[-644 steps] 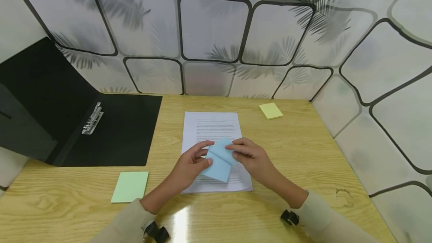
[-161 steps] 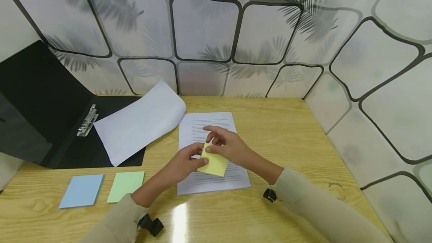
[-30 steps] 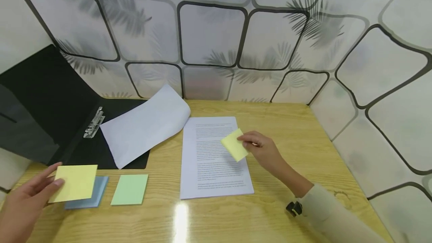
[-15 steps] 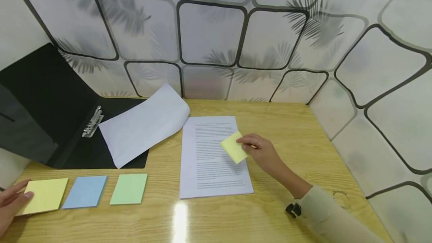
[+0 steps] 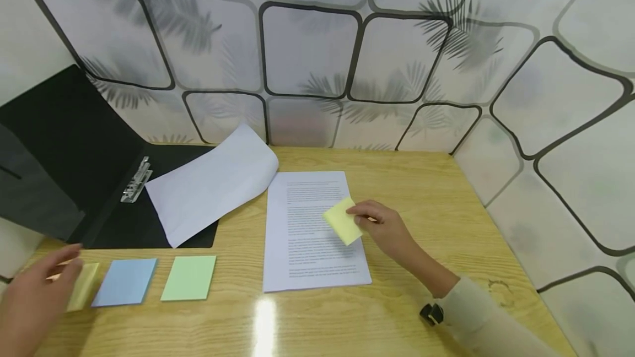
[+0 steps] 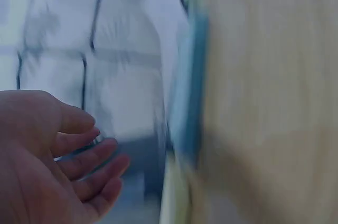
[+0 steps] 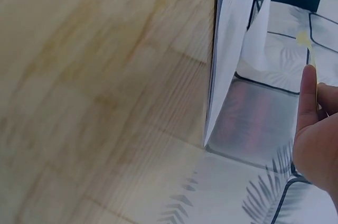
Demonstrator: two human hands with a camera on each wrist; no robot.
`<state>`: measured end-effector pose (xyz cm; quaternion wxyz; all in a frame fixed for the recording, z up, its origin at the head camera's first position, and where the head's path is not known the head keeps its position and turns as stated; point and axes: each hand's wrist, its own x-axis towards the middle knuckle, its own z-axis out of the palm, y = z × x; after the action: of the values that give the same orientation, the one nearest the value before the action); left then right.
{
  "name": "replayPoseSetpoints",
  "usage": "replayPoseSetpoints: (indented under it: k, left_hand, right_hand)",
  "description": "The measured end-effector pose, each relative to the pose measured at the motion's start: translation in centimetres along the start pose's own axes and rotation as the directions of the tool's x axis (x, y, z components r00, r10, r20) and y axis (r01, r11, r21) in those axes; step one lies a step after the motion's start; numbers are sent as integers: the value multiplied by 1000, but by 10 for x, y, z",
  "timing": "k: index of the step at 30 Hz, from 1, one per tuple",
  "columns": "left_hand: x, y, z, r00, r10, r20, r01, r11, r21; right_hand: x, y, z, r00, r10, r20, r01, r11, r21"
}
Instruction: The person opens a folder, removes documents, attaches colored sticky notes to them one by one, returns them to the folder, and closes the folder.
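My right hand (image 5: 389, 231) pinches a single yellow sticky note (image 5: 341, 221) by its right edge, above a stack of printed sheets (image 5: 317, 260). In the right wrist view the note (image 7: 304, 39) shows nearly edge-on beyond the fingers. At the far left, my left hand (image 5: 37, 302) hovers by a yellow sticky note pad (image 5: 83, 288), partly hiding it. The left wrist view has that hand (image 6: 58, 155) with loosely bent fingers and nothing held. A blue sticky note pad (image 5: 125, 282) and a green one (image 5: 188, 278) lie to the right of the yellow pad.
A black clip folder (image 5: 111, 233) stands open at the back left, its cover leaning up against the wall. One curled white sheet (image 5: 213, 183) lies across its right half, touching the printed stack's corner. A patterned wall (image 5: 312, 54) borders the wooden table (image 5: 421, 180).
My left hand brought the yellow pad over the blue one, set it down to the left, and let go. The right hand keeps the note over the sheets, slightly lower.
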<state>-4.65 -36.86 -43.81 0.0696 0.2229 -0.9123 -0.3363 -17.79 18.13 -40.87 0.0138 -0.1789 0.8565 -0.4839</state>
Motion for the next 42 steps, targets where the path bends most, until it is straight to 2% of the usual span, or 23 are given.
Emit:
replayPoseSetpoints:
  k: [2, 3, 5, 6, 8, 11, 14, 16, 18, 19, 21, 23, 24, 25, 26, 27, 29, 32, 34, 35, 37, 39, 42]
  left_hand:
    - [-14, 45, 15, 997, 68, 37, -65, 996, -61]
    - [-22, 65, 25, 989, 131, 64, -123, 986, -114]
    - [-37, 99, 49, 960, 245, 139, -200, 940, -276]
    - [-45, 116, 61, 939, 280, 200, -193, 910, -367]
    - [-58, 147, 86, 890, 316, 329, -105, 844, -526]
    - [-70, 179, 117, 785, 357, 505, 90, 742, -664]
    - [-75, 203, 139, 688, 404, 602, 223, 672, -706]
    - [-77, 214, 151, 655, 424, 625, 289, 624, -726]
    - [-77, 224, 161, 655, 429, 623, 328, 581, -745]
    - [-77, 228, 165, 662, 426, 616, 338, 564, -753]
    - [-75, 233, 172, 693, 406, 595, 337, 547, -766]
    - [-71, 236, 178, 726, 388, 568, 306, 557, -772]
    - [-68, 237, 181, 742, 377, 555, 284, 573, -769]
    - [-66, 237, 184, 757, 369, 539, 256, 591, -765]
    - [-63, 236, 186, 771, 361, 524, 228, 612, -758]
    - [-60, 236, 188, 783, 357, 510, 201, 630, -750]
    - [-55, 234, 191, 800, 354, 484, 152, 661, -735]
    - [-49, 232, 195, 815, 353, 459, 113, 681, -723]
    - [-44, 232, 198, 819, 354, 452, 100, 687, -720]
    - [-42, 232, 199, 819, 357, 449, 94, 689, -719]
    - [-38, 231, 202, 820, 357, 447, 89, 692, -717]
    - [-34, 232, 205, 821, 356, 446, 88, 693, -716]
    - [-31, 234, 207, 824, 347, 449, 98, 692, -715]
  right_hand:
    - [-2, -2, 3, 999, -43, -6, 43, 999, -7]
    - [-3, -3, 6, 997, -73, -10, 73, 997, -13]
    - [-5, -6, 10, 988, -155, -14, 154, 987, -38]
    - [-6, -7, 13, 978, -206, -18, 205, 977, -56]
    - [-8, -10, 18, 950, -312, -21, 309, 945, -104]
    - [-11, -13, 24, 883, -469, -18, 456, 867, -203]
    - [-14, -15, 28, 792, -610, 8, 580, 748, -322]
    - [-17, -16, 30, 721, -691, 49, 652, 654, -383]
    - [-19, -18, 32, 651, -753, 98, 711, 559, -427]
    - [-20, -19, 33, 621, -774, 126, 733, 516, -443]
    - [-22, -21, 34, 565, -806, 174, 770, 440, -462]
    - [-24, -22, 36, 522, -826, 213, 796, 383, -469]
    - [-24, -21, 36, 506, -832, 227, 808, 365, -462]
    - [-24, -21, 37, 494, -836, 240, 821, 357, -446]
    - [-24, -20, 37, 492, -835, 246, 831, 367, -417]
    - [-24, -20, 37, 505, -827, 245, 835, 398, -380]
    - [-24, -18, 36, 585, -778, 227, 805, 525, -276]
    - [-20, -16, 32, 761, -632, 148, 649, 737, -190]
    - [-14, -15, 30, 861, -499, 103, 509, 835, -209]
    - [-10, -14, 29, 893, -441, 88, 449, 861, -240]
    - [-2, -12, 29, 937, -340, 80, 347, 883, -315]
    - [6, -9, 30, 959, -265, 98, 282, 893, -350]
    - [15, -4, 31, 968, -216, 125, 248, 890, -383]
